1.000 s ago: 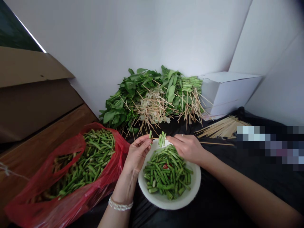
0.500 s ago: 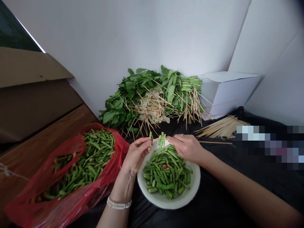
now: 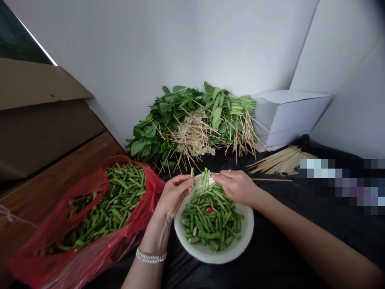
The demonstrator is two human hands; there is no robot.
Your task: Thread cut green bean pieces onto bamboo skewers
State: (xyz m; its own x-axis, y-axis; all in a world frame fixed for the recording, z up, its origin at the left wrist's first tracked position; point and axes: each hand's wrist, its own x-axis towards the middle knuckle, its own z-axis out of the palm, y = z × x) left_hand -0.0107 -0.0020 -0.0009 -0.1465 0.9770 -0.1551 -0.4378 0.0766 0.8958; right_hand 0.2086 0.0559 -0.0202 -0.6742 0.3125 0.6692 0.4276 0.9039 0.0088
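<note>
Between thumb and fingers of my left hand, a short green bean piece is pinched upright at the tip of a wooden skewer. My right hand is closed on that skewer, whose rear end sticks out to the right past the wrist. A few skewered bean pieces sit side by side on it, close to the right fingertips. Below both hands stands a white bowl heaped with cut green beans; something small and red shows among them.
On the left lies an open red plastic bag full of cut beans. Behind the bowl are leafy greens on skewers and skewered bean bundles. Loose skewers lie at right, before a white box. A cardboard box stands far left.
My left hand has shifted slightly right with the bean piece, nearer the skewered pieces. The skewer's rear end has moved a little left. Everything else looks the same.
</note>
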